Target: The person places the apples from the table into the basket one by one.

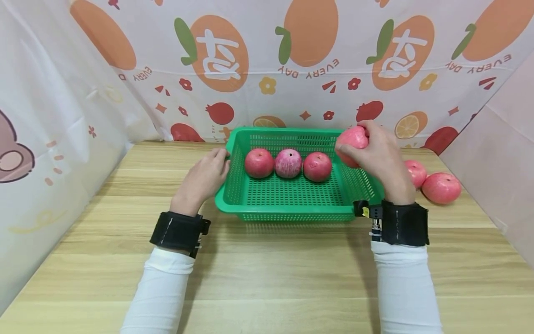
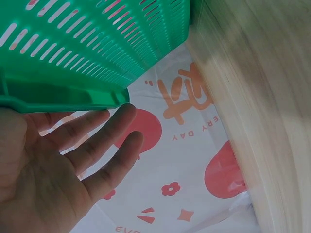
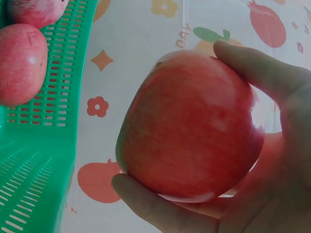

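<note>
A red apple (image 3: 189, 126) is held in my right hand (image 1: 381, 155), its thumb and fingers curled round the sides. In the head view this apple overlaps the right end of a green slotted plastic basket (image 1: 292, 209). Three apples sit in a row inside the basket: a red one (image 1: 259, 163), a paler streaked one (image 1: 288, 163) and another red one (image 1: 318, 167). At the basket's left end is my left hand (image 1: 203, 180). The left wrist view shows its fingers (image 2: 104, 145) loosely extended, touching the underside of the basket's rim (image 2: 73, 104).
Two more apples lie on the wooden table (image 1: 288, 278) right of the basket, one (image 1: 441, 188) nearer and one (image 1: 415, 172) partly behind the right wrist. A fruit-printed cloth (image 1: 263, 55) hangs behind the basket and along both sides.
</note>
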`<control>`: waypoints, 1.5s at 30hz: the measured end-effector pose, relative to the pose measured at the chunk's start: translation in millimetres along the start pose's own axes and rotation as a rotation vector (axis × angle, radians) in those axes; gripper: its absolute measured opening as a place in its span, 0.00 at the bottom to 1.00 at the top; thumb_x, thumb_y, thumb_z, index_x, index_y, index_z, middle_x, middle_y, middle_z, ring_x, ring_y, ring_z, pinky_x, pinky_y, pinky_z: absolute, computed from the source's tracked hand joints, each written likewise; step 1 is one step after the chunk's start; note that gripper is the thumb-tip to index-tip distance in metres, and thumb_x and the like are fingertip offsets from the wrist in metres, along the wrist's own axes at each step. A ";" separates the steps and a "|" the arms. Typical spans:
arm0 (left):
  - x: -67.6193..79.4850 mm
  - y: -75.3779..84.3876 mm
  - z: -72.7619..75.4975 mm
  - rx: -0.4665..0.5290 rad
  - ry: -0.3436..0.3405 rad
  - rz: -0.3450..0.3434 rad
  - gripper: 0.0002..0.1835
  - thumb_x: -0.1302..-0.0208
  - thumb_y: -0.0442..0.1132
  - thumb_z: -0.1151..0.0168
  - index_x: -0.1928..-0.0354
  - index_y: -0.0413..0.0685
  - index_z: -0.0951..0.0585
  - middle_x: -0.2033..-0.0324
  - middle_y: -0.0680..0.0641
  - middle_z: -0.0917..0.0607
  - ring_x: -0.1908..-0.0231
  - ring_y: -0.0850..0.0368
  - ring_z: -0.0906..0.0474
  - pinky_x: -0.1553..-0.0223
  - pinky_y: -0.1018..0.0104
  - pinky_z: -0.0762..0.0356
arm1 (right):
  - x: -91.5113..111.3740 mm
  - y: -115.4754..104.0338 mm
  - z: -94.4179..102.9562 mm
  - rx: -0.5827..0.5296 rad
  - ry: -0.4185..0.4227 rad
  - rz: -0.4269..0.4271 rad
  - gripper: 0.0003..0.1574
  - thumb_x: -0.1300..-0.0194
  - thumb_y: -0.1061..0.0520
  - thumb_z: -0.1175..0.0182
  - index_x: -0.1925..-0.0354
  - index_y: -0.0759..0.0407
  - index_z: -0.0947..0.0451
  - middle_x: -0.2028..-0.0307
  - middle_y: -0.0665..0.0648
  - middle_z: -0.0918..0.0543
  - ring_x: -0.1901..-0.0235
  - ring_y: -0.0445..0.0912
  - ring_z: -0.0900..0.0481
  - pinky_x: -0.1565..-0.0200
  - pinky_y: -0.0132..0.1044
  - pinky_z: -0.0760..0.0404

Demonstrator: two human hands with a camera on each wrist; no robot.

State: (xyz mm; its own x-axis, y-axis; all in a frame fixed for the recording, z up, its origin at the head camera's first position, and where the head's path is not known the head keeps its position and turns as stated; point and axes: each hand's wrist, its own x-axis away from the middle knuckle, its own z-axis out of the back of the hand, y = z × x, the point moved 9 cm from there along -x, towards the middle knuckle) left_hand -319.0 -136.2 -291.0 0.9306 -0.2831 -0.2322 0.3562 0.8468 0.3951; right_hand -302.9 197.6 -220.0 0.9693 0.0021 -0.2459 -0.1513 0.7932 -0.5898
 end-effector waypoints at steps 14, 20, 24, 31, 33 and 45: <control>-0.9 0.9 -1.4 0.000 -0.004 -0.002 0.18 0.21 0.35 0.52 0.37 0.29 0.29 0.45 0.32 0.24 0.49 0.38 0.23 0.41 0.40 0.26 | -4.3 -11.4 -15.9 0.032 -0.089 0.046 0.44 0.35 0.37 0.35 0.32 0.61 0.34 0.43 0.67 0.26 0.43 0.63 0.33 0.52 0.61 0.20; -0.7 -0.2 -1.5 0.001 -0.007 0.002 0.19 0.21 0.35 0.52 0.37 0.30 0.29 0.45 0.32 0.24 0.50 0.38 0.24 0.42 0.40 0.25 | -6.7 -20.2 -25.2 0.034 -0.142 0.108 0.42 0.34 0.41 0.34 0.33 0.62 0.34 0.43 0.66 0.26 0.42 0.64 0.34 0.52 0.61 0.20; -0.4 -0.5 -1.6 0.002 -0.007 0.005 0.19 0.21 0.35 0.53 0.36 0.30 0.29 0.45 0.32 0.24 0.49 0.38 0.24 0.41 0.39 0.26 | -7.5 -22.9 -30.4 0.042 -0.170 0.119 0.42 0.34 0.41 0.35 0.33 0.62 0.34 0.43 0.67 0.27 0.41 0.64 0.35 0.51 0.62 0.20; 0.1 -0.9 -1.3 -0.003 -0.004 0.006 0.18 0.21 0.35 0.53 0.37 0.30 0.29 0.46 0.32 0.24 0.50 0.38 0.24 0.42 0.40 0.25 | -7.7 -27.7 -36.9 0.052 -0.192 0.127 0.43 0.37 0.43 0.34 0.32 0.62 0.35 0.42 0.67 0.27 0.41 0.64 0.34 0.52 0.62 0.19; 0.1 -1.1 -1.1 -0.002 -0.003 0.005 0.18 0.21 0.35 0.53 0.38 0.30 0.28 0.47 0.32 0.24 0.50 0.38 0.23 0.43 0.40 0.25 | -7.7 -29.4 -37.6 0.057 -0.190 0.130 0.43 0.37 0.43 0.34 0.32 0.62 0.35 0.42 0.67 0.27 0.41 0.63 0.34 0.52 0.62 0.19; -0.3 -0.8 0.1 -0.001 0.007 0.004 0.17 0.21 0.35 0.53 0.39 0.30 0.28 0.47 0.33 0.24 0.51 0.38 0.23 0.44 0.40 0.24 | -9.8 -37.4 -44.0 0.087 -0.212 0.141 0.44 0.36 0.39 0.35 0.32 0.61 0.35 0.40 0.66 0.28 0.42 0.62 0.33 0.52 0.61 0.19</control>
State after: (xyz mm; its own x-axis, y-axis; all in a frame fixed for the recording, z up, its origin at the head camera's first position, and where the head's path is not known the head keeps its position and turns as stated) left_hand -319.6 -136.8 -291.1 0.9312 -0.2768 -0.2374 0.3529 0.8481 0.3953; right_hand -315.3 141.1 -229.4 0.9601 0.2365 -0.1494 -0.2797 0.8255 -0.4903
